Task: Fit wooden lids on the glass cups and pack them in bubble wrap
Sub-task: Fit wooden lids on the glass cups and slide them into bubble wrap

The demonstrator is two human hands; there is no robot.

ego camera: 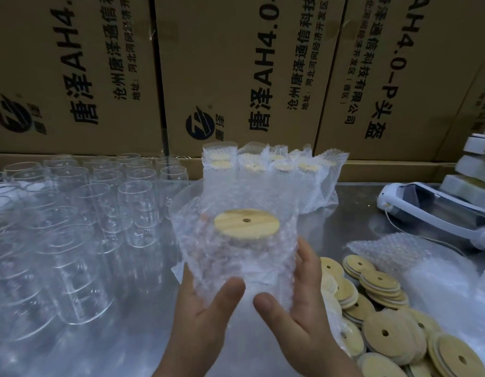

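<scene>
Left hand (206, 317) and right hand (298, 308) clasp the clear glass cup (246, 259) inside its translucent bubble-wrap sleeve (230, 194); keep the round wooden lid (246, 223) level.

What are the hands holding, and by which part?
A lidded glass cup in bubble wrap, gripped at its lower sides by left hand and right hand.

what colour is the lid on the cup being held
Pale yellow-tan wood, seen in the head view: lid.
</scene>
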